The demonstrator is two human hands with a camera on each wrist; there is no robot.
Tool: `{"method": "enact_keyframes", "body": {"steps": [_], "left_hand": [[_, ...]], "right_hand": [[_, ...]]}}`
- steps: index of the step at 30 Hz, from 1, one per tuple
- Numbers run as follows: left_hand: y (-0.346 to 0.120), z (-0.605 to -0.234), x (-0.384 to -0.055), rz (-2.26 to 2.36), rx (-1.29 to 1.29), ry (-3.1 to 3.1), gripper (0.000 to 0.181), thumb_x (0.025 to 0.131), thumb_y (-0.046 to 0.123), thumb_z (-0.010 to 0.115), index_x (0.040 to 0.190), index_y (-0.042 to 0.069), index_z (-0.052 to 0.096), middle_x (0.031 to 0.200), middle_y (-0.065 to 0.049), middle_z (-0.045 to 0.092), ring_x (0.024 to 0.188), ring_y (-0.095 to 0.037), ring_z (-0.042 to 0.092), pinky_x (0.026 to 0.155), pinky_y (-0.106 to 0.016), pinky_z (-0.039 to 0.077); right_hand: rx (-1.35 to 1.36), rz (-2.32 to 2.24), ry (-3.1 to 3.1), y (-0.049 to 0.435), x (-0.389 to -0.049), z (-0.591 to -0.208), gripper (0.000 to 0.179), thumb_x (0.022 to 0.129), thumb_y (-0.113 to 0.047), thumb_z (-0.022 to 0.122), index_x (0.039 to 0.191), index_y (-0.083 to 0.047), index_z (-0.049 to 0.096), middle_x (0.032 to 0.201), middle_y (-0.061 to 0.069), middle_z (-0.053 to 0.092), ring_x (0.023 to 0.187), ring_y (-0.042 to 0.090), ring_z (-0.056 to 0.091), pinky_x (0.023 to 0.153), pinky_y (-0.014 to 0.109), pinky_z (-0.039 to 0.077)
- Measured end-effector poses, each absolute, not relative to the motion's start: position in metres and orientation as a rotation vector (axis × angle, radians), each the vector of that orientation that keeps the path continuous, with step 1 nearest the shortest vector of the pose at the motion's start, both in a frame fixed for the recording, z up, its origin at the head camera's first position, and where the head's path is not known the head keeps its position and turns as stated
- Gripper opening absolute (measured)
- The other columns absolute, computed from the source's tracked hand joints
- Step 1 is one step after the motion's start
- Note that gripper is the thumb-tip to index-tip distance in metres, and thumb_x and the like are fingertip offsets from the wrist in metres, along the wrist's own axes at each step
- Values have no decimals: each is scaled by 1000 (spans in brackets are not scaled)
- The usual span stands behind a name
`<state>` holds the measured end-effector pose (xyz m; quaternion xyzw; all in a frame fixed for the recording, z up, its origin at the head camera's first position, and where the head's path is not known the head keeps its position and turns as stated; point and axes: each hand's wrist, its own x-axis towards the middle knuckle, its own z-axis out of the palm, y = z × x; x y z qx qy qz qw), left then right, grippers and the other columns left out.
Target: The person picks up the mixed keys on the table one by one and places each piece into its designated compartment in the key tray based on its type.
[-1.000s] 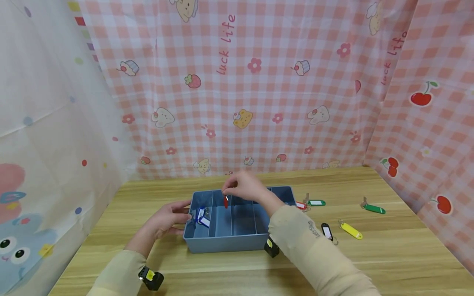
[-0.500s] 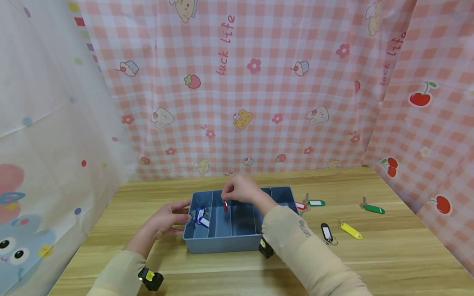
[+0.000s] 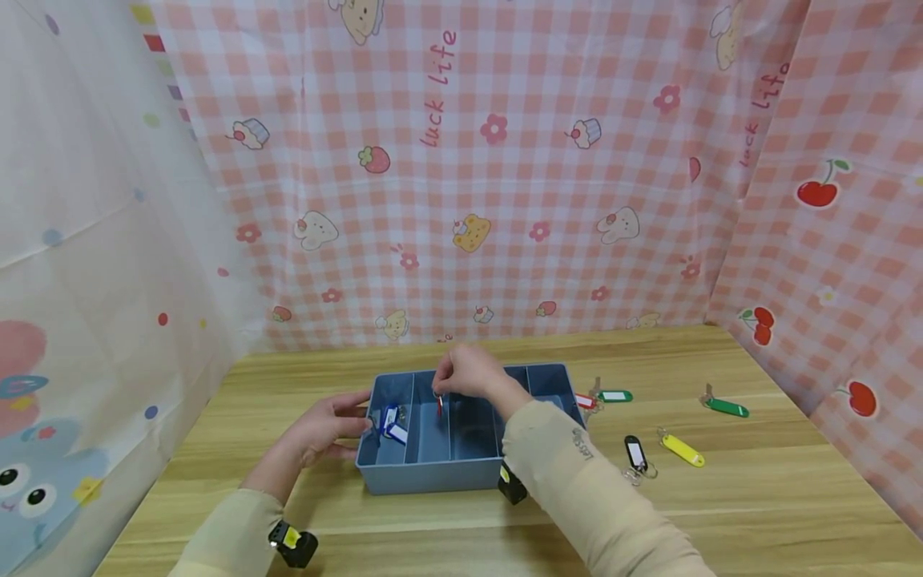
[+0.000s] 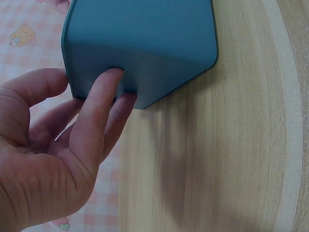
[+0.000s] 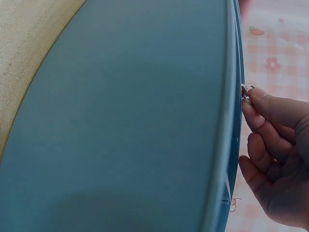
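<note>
A blue-grey divided box (image 3: 440, 476) stands on the wooden table. Against its left end rests my left hand (image 3: 328, 429), and the left wrist view shows fingertips touching the outer wall (image 4: 145, 43). Above the second compartment from the left, my right hand (image 3: 472, 373) pinches a red key tag (image 3: 440, 405) by its metal ring (image 5: 247, 94). The tag hangs down within that compartment, below the rim. Blue key tags (image 3: 394, 429) with white labels lie in the leftmost compartment.
Right of the box lie a red key tag (image 3: 586, 401), a green tag with a white label (image 3: 615, 396), a black tag (image 3: 636, 453), a yellow tag (image 3: 683, 450) and another green tag (image 3: 728, 408). A checked cloth (image 3: 505, 184) hangs behind the table.
My right hand has lowered slightly, taking the red key tag deeper into the second compartment. The right forearm has shifted left. My left hand stays at the box's left end.
</note>
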<state>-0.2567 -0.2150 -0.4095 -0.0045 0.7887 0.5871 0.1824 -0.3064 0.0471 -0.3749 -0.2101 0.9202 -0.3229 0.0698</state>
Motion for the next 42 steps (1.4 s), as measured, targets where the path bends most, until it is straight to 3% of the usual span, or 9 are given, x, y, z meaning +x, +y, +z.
{"method": "enact_keyframes", "body": {"steps": [5,10,15,22,42], "left_hand": [[-215,-409,-256,1654,-15,2230,61,94,-1,60,151,0,38,143,-33,43,107,-33,61,76,-48,59],[-215,-409,-256,1656,-12,2233,62,94,-1,61,151,0,37,143,-34,43,108,-34,61,76,-48,59],[-215,-410,-255,1658,-7,2233,62,94,-1,61,151,0,37,143,-34,42,110,-35,60,77,-49,58],[-215,-409,-255,1653,-10,2238,62,94,-1,61,151,1,37,143,-34,43,110,-34,60,76,-49,58],[-215,-410,-255,1646,-12,2244,62,94,0,61,152,2,37,143,-34,42,110,-34,60,77,-49,58]], "right_hand": [[-659,-986,2766,47,-307,-377,6,90,-22,75,91,-16,77,87,-7,70,82,13,61,81,31,53],[-731,-968,2767,47,-307,-375,27,90,-28,75,113,-14,74,105,-3,71,97,13,64,90,33,52],[-796,-961,2763,49,-303,-370,36,91,-30,74,123,-14,69,117,0,69,110,20,62,96,38,49],[-908,-945,2776,54,-295,-362,39,91,-28,74,125,-12,67,120,4,68,114,22,60,100,40,47],[-1076,-808,2900,81,-274,-351,42,90,-32,75,128,-16,67,127,-1,65,121,19,54,105,41,42]]}}
